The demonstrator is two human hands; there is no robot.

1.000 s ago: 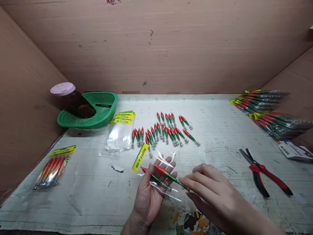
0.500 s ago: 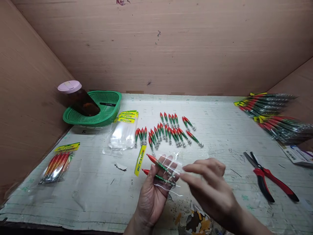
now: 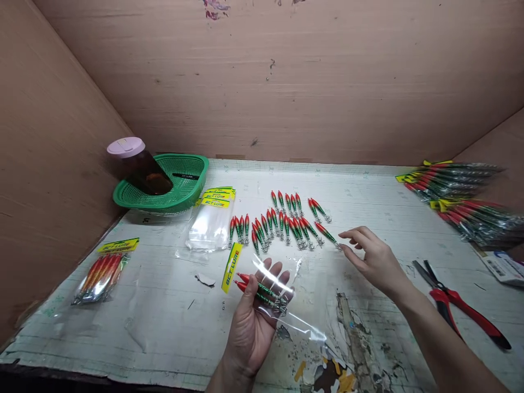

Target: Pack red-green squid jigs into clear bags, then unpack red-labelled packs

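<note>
My left hand [image 3: 254, 327] is closed on a clear plastic bag [image 3: 301, 322] with a yellow "BCT LURE" header [image 3: 232, 267]. Two red-and-green squid jigs [image 3: 266, 292] lie in the bag side by side, under my thumb. Out to the right, my right hand [image 3: 374, 259] has its thumb and forefinger slightly apart at the hooked end of a single squid jig [image 3: 326, 233], which lies on the table. Whether the fingertips touch its hooks I cannot tell. Several more squid jigs [image 3: 282, 222] lie in loose rows left of it.
A stack of clear header bags [image 3: 209, 226] lies left of the jigs. Behind it, a green basket [image 3: 180, 204] holds a lidded bottle [image 3: 147, 174]. Packed lures [image 3: 102, 275] lie far left, more bundles [image 3: 454, 177] far right, near red-handled pliers [image 3: 450, 300].
My right hand has left the bag and moved up and right to the single jig. In the left hand, the two jigs now lie closer together inside the bag.
</note>
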